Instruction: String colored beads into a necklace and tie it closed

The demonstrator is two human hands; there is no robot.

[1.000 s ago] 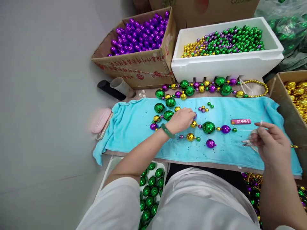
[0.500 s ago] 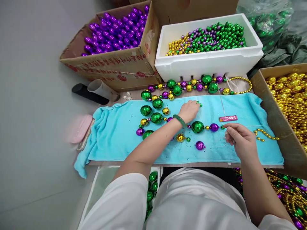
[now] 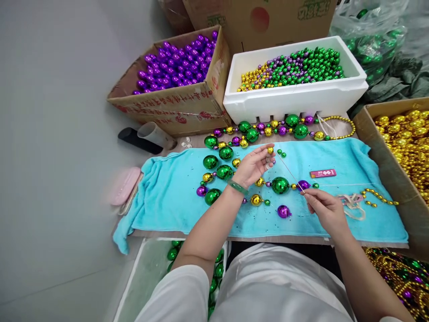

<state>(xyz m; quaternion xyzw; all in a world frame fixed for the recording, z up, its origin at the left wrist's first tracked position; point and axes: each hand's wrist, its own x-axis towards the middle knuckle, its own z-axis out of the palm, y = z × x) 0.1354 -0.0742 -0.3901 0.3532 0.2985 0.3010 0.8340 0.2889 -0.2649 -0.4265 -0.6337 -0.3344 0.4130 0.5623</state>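
Note:
My left hand (image 3: 252,169), palm turned up, holds a small gold bead (image 3: 270,150) between its fingertips. A tiny purple bead shows beside those fingers. My right hand (image 3: 325,209) pinches a thin, straight, needle-like strand (image 3: 290,172), whose far tip points up toward the left fingertips. Beneath the hands, a strung row with a big green bead (image 3: 280,185) and a purple bead (image 3: 303,185) lies on the turquoise towel (image 3: 174,192). Two small green beads (image 3: 281,153) rest right of the left fingers. A loose-looking purple bead (image 3: 283,211) sits nearer me.
Behind the towel stand a carton of purple beads (image 3: 161,100) and a white foam box (image 3: 295,96) of small beads. At right are a carton of gold beads (image 3: 382,165), a pink packet (image 3: 322,173) and white cord (image 3: 354,209). A finished-looking bead strand (image 3: 292,120) lies behind.
My left hand has drawn back left from the small green beads and turned palm up with a gold bead. My right hand has shifted slightly, the strand now slanting toward the left hand.

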